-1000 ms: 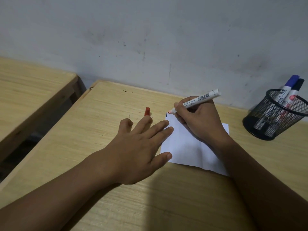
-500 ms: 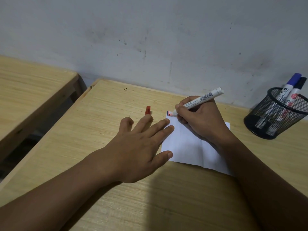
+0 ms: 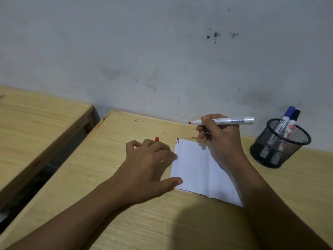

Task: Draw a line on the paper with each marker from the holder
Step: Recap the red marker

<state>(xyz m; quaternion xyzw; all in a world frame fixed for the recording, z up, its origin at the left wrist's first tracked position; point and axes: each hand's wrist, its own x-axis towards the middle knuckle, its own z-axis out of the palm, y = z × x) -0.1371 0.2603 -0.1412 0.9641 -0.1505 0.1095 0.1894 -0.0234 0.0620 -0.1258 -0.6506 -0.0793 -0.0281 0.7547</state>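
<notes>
A white sheet of paper (image 3: 196, 170) lies on the wooden table (image 3: 108, 177), with short coloured lines at its top left corner. My right hand (image 3: 218, 139) holds an uncapped red marker (image 3: 230, 121) lifted above the paper's far edge, tip pointing left. My left hand (image 3: 147, 163) rests at the paper's left edge with fingers curled and blurred, its thumb on the sheet. The red cap (image 3: 157, 139) lies on the table just beyond my left fingers. A black mesh holder (image 3: 277, 145) at the right contains a blue-capped marker (image 3: 286, 116) and a black-capped marker (image 3: 294, 116).
A second wooden table (image 3: 36, 127) stands to the left across a dark gap (image 3: 45, 174). A scuffed grey wall (image 3: 162, 60) runs right behind both tables. The holder sits close to the wall at the table's far right.
My right hand has lifted the red marker off the paper's corner and moved it up and to the right. My left fingers have curled in toward the red cap. The camera tilted up.
</notes>
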